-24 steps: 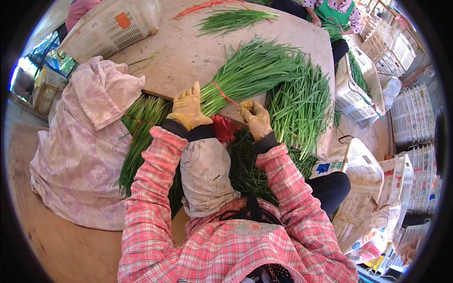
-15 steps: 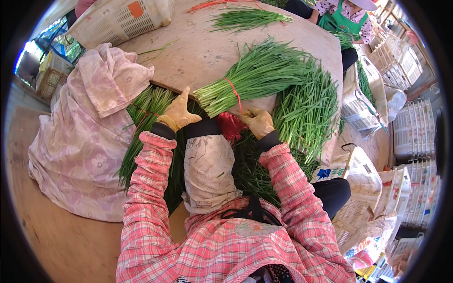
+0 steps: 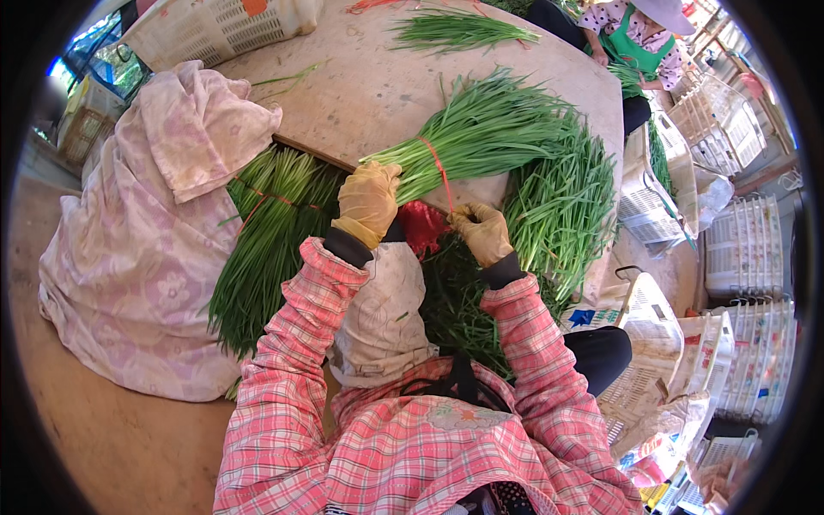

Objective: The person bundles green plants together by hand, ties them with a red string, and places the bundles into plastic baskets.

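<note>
A thick bundle of green chives lies on the round table, bound near its cut end by a red band. My left hand, in a yellow glove, grips the cut end of the bundle. My right hand, also gloved, pinches the red band's loose end below the bundle. A wad of red bands sits between my hands.
Loose chives spread at the right, tied bundles at the left beside a pink floral cloth. A small bundle lies farther back. White baskets stack at right. Another person works across the table.
My left hand has slid right along the cut end and closed on it. The right hand has pulled the red band lower. The view has shifted a little.
</note>
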Available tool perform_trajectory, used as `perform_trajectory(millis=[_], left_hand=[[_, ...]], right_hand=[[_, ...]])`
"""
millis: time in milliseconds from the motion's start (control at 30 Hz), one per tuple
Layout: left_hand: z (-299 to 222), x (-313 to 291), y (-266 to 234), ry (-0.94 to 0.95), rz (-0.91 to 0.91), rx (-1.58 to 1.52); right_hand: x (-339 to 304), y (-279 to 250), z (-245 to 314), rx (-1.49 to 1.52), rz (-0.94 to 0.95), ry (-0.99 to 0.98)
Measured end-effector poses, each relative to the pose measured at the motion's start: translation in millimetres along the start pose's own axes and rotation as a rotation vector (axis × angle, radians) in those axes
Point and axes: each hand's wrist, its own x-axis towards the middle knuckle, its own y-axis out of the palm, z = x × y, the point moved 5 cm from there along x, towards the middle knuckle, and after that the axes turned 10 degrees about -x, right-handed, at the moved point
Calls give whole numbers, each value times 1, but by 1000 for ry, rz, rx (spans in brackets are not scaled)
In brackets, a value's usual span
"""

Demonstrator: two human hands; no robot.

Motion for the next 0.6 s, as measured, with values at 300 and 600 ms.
perform_trajectory(millis=[300, 600], left_hand=[[-7, 26, 7, 182, 3, 138], [-6, 35, 8, 256, 85, 100]], right_hand=[[-2, 2, -9, 44, -21, -37], [-4, 9, -15, 78, -31, -45]])
